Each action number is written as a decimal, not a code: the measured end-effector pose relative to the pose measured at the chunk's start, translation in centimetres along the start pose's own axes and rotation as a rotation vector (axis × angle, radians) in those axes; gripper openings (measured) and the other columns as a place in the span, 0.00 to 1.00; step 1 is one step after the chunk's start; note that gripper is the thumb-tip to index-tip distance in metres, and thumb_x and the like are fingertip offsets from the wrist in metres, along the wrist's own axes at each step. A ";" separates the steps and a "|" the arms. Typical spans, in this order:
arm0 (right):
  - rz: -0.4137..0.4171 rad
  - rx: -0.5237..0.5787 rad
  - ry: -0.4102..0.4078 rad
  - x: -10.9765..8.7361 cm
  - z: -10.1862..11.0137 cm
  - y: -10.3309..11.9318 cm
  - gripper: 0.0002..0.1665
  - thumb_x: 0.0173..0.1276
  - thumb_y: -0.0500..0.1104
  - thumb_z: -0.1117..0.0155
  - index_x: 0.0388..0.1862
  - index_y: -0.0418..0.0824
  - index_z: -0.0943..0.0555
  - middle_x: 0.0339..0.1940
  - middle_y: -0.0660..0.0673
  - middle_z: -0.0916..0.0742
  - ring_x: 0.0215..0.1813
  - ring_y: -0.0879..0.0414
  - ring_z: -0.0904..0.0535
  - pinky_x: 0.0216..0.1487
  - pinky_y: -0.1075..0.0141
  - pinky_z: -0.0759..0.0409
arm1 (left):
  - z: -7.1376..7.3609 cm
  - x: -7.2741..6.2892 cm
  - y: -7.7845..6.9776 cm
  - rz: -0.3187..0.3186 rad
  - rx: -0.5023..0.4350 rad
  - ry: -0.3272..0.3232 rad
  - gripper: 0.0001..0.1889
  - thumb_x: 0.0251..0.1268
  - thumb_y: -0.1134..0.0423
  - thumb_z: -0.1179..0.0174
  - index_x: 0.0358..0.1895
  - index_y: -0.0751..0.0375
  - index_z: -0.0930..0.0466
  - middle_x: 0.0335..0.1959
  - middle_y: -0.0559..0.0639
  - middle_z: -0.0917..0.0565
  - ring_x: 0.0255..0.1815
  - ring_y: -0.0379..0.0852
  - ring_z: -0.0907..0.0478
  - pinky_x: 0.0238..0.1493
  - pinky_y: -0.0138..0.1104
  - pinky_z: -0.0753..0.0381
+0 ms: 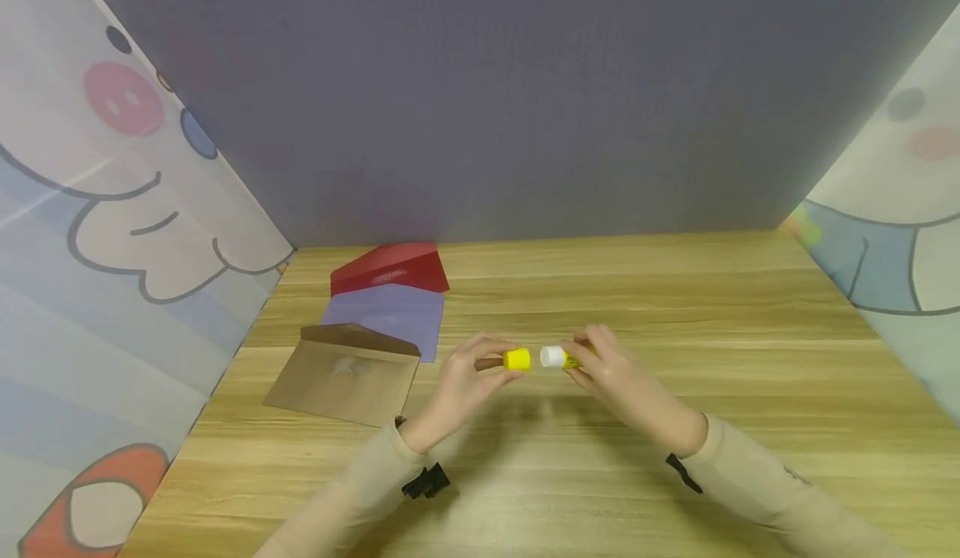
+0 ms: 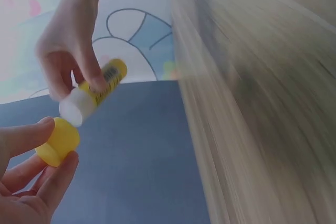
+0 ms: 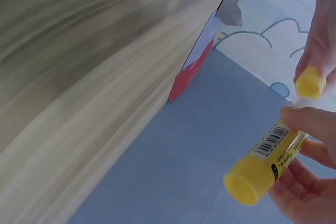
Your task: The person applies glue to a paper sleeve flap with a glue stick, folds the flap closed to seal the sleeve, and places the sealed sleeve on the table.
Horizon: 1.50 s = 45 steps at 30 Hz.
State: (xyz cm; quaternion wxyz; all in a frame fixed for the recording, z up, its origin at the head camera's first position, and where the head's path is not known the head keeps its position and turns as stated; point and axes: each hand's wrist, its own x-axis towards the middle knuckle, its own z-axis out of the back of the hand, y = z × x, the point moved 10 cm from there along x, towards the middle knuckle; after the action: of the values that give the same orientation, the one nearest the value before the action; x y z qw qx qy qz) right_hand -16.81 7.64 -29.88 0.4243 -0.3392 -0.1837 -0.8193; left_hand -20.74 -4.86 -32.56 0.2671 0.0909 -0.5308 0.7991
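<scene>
In the head view my left hand (image 1: 467, 379) pinches a yellow glue stick cap (image 1: 517, 359) between thumb and fingers. Facing it, my right hand (image 1: 617, 374) grips the glue stick (image 1: 553, 356), its white end turned toward the cap. A small gap separates cap and stick in the head view. The left wrist view shows the stick's yellow printed barrel (image 2: 111, 78) and the cap (image 2: 60, 142) close to its white end. From the right wrist, a barcode label and the yellow base (image 3: 247, 182) of the stick are visible.
On the wooden table (image 1: 637, 291), left of my hands, lie a brown envelope (image 1: 345, 379), a purple envelope (image 1: 393, 316) and a red envelope (image 1: 393, 268), partly overlapping, flaps raised. A grey wall (image 1: 525, 108) stands behind, with cartoon-printed curtains (image 1: 112, 233) at both sides.
</scene>
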 end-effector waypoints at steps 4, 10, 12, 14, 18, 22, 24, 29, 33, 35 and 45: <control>-0.015 0.035 -0.032 -0.2 0.6 -0.6 0.16 0.53 0.40 0.34 0.36 0.30 0.23 0.35 0.40 0.24 0.33 0.52 0.28 0.28 0.68 0.23 | 0.8 -0.5 0.0 -0.005 0.025 0.025 0.15 0.44 0.73 0.35 0.40 0.69 0.21 0.38 0.54 0.23 0.41 0.49 0.24 0.43 0.29 0.23; -0.036 0.081 -0.081 -0.4 1.0 -1.1 0.28 0.68 0.52 0.59 0.35 0.29 0.22 0.34 0.41 0.23 0.32 0.54 0.28 0.29 0.70 0.24 | 1.9 -1.0 -1.1 -0.103 0.239 0.029 0.16 0.44 0.70 0.33 0.41 0.65 0.20 0.37 0.50 0.22 0.40 0.45 0.25 0.42 0.30 0.23; -0.042 0.098 -0.092 -0.5 1.1 -1.2 0.28 0.67 0.52 0.58 0.35 0.29 0.22 0.34 0.42 0.23 0.32 0.54 0.28 0.29 0.71 0.24 | 2.5 -1.2 -1.6 -0.161 0.319 0.008 0.17 0.43 0.70 0.33 0.41 0.64 0.20 0.37 0.50 0.22 0.40 0.45 0.24 0.40 0.31 0.23; -0.050 0.115 -0.104 -0.6 1.2 -1.4 0.27 0.67 0.53 0.57 0.34 0.29 0.22 0.33 0.42 0.23 0.31 0.55 0.28 0.30 0.72 0.24 | 2.9 -1.4 -2.0 -0.209 0.369 -0.004 0.17 0.42 0.71 0.32 0.41 0.65 0.20 0.38 0.51 0.22 0.40 0.45 0.24 0.40 0.32 0.23; -0.083 0.154 -0.114 -1.0 1.4 -1.9 0.26 0.65 0.53 0.55 0.34 0.30 0.22 0.33 0.43 0.23 0.31 0.56 0.27 0.31 0.74 0.24 | 3.5 -1.9 -2.3 -0.265 0.436 -0.004 0.19 0.39 0.73 0.32 0.41 0.66 0.21 0.38 0.53 0.24 0.39 0.46 0.25 0.38 0.32 0.22; -0.119 0.171 -0.117 -1.4 1.6 -2.5 0.21 0.61 0.49 0.45 0.36 0.31 0.21 0.34 0.43 0.22 0.31 0.56 0.25 0.32 0.75 0.24 | 4.0 -2.5 -2.1 -0.292 0.499 0.004 0.19 0.37 0.76 0.31 0.39 0.69 0.22 0.37 0.54 0.25 0.38 0.47 0.26 0.37 0.32 0.22; -0.134 0.181 -0.121 -1.5 1.8 -2.7 0.18 0.58 0.47 0.40 0.37 0.31 0.22 0.34 0.44 0.22 0.32 0.56 0.25 0.33 0.75 0.24 | 4.2 -2.7 -1.7 -0.281 0.524 0.008 0.19 0.35 0.77 0.31 0.37 0.69 0.24 0.36 0.53 0.25 0.38 0.46 0.26 0.36 0.32 0.22; -0.162 0.199 -0.141 -1.6 2.2 -3.0 0.21 0.61 0.50 0.44 0.37 0.31 0.22 0.34 0.44 0.21 0.31 0.56 0.25 0.33 0.76 0.24 | 4.7 -3.3 -0.7 -0.236 0.548 0.043 0.19 0.32 0.80 0.31 0.33 0.69 0.26 0.32 0.51 0.26 0.34 0.45 0.27 0.34 0.31 0.22; -0.176 0.199 -0.140 -1.7 2.4 -3.2 0.26 0.62 0.54 0.50 0.37 0.31 0.21 0.34 0.43 0.21 0.31 0.57 0.25 0.33 0.76 0.24 | 4.8 -4.0 0.0 -0.234 0.560 0.113 0.18 0.32 0.82 0.33 0.31 0.70 0.27 0.30 0.52 0.27 0.31 0.45 0.27 0.32 0.31 0.22; -0.183 0.196 -0.131 -1.8 2.3 -3.3 0.22 0.60 0.51 0.44 0.37 0.31 0.22 0.34 0.44 0.21 0.31 0.57 0.25 0.34 0.76 0.24 | 4.8 -4.4 0.3 -0.225 0.573 0.158 0.17 0.32 0.82 0.33 0.31 0.71 0.27 0.30 0.52 0.28 0.31 0.46 0.27 0.32 0.31 0.23; -0.194 0.211 -0.120 -1.9 2.4 -3.4 0.20 0.59 0.49 0.42 0.38 0.31 0.22 0.35 0.44 0.21 0.32 0.57 0.25 0.35 0.77 0.24 | 8.1 -6.6 3.9 0.025 0.682 0.236 0.16 0.31 0.82 0.33 0.28 0.71 0.27 0.27 0.51 0.28 0.28 0.45 0.28 0.29 0.31 0.24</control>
State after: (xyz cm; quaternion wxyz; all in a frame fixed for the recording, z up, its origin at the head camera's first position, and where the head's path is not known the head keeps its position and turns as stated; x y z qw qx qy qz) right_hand -17.87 12.04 -29.61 0.3646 -0.3215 -0.3259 -0.8108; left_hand -18.37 -15.48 -35.09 0.2707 0.0755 -0.2001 0.9386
